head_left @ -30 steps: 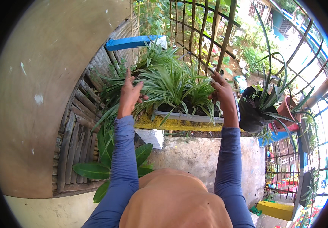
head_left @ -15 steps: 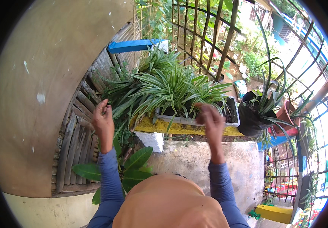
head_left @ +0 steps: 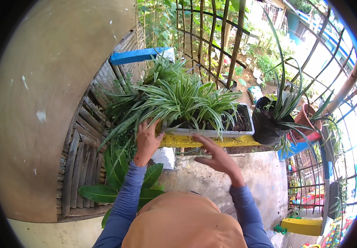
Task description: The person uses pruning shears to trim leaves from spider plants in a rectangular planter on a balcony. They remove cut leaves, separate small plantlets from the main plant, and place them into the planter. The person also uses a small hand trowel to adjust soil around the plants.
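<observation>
Green-and-white striped spider plants (head_left: 182, 97) grow in a long pale planter box (head_left: 232, 133), which rests on a yellow ledge (head_left: 224, 141). At the box's left end, my left hand (head_left: 146, 142) reaches up to the leaves with its thumb apart. Some of its fingertips are hidden by foliage, and nothing shows in its grasp. My right hand (head_left: 220, 159) hovers in front of the ledge, fingers spread and holding nothing. Dark soil (head_left: 241, 120) shows at the right end of the box.
A black plastic plant bag (head_left: 266, 122) with a long-leaved plant and a terracotta-coloured pot (head_left: 305, 118) stand to the right. Broad green leaves (head_left: 114, 177) rise beside my left forearm. A slatted wooden panel (head_left: 85, 165) borders the left; bamboo lattice (head_left: 211, 37) stands behind.
My left hand has moved right, from the slatted panel to the planter's left end. My right hand has come down and left from the planter's front, its fingers now spread.
</observation>
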Tool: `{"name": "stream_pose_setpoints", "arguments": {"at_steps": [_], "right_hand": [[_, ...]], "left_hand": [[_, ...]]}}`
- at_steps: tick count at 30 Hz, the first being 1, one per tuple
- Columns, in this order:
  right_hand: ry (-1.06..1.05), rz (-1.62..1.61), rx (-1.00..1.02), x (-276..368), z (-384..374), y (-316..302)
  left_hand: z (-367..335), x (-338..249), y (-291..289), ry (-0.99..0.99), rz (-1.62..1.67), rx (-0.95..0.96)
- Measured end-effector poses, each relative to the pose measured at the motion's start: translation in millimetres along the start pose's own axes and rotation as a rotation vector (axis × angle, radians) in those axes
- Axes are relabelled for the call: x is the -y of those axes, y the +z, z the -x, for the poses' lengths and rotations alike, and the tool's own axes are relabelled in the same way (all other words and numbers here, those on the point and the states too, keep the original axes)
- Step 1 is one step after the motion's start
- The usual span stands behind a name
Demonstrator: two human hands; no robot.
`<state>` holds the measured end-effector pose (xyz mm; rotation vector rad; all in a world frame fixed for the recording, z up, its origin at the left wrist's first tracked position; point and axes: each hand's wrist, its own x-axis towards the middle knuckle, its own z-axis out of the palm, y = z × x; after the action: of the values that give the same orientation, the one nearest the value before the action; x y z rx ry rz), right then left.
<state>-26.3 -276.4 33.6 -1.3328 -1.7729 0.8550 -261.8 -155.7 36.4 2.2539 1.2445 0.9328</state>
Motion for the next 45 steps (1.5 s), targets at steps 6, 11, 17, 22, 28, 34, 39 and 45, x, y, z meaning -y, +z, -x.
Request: {"name": "stream_pose_setpoints", "arguments": {"at_steps": [6, 11, 17, 22, 28, 34, 39, 45], "right_hand": [[-0.075, 0.513, -0.578, 40.3, -24.8, -114.4], [-0.229, 1.02, -0.508, 30.6, -112.7, -109.8], [0.337, 1.175, -0.017, 3.6, -100.4, -65.9], [0.16, 1.077, -0.352, -6.2, -59.8, -18.5], [0.225, 1.003, -0.357, -8.7, -46.2, -12.8], [0.247, 0.992, -0.365, -13.2, -37.8, -12.4], [0.138, 0.988, -0.483, -20.5, -39.1, -9.9], [0.124, 0.952, -0.513, -22.5, -37.9, -9.3]], "left_hand": [[-40.9, -94.1, -19.5, 0.218, 0.563, 0.212], [-159.7, -144.9, -13.9, 0.681, 0.038, -0.198], [-272.6, -117.5, 23.5, 0.556, -0.755, 0.111], [-289.7, -94.1, 87.2, 0.177, -0.576, 0.609], [-288.7, -78.1, 134.0, 0.577, -0.817, 0.959], [-280.3, -67.7, 156.6, 0.58, -0.894, 1.035], [-264.5, -71.1, 151.5, 0.929, -0.935, 0.847], [-247.6, -97.7, 147.6, 1.207, -1.03, 0.574]]}}
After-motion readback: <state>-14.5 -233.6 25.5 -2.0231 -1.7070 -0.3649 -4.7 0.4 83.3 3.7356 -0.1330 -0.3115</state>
